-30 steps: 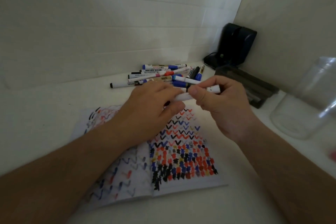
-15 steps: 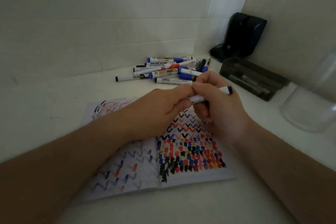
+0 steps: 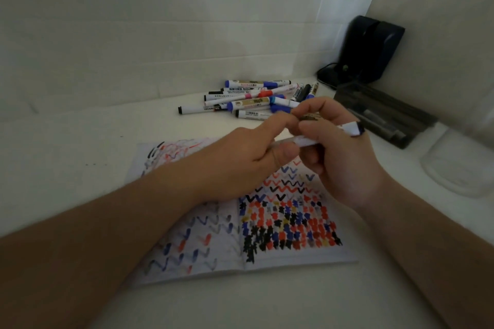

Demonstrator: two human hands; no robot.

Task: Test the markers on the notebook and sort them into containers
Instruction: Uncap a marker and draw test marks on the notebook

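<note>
head view: since half a second ago your hands are sitting a little lower over the page, and the pile and tray are appearing further up-frame. your right hand (image 3: 344, 157) is curling closed around a white marker (image 3: 347, 129), its dark end poking out toward the right. your left hand (image 3: 240, 157) is pinching the marker's other end between thumb and fingers; the tip is hidden there. both hands are hovering above the open notebook (image 3: 267, 222), which is lying flat on the white table (image 3: 66, 147). the marker pile (image 3: 248, 99) is lying beyond the notebook. a dark tray (image 3: 385, 112) is sitting at right, a clear jar (image 3: 459, 168) just beside it.
</note>
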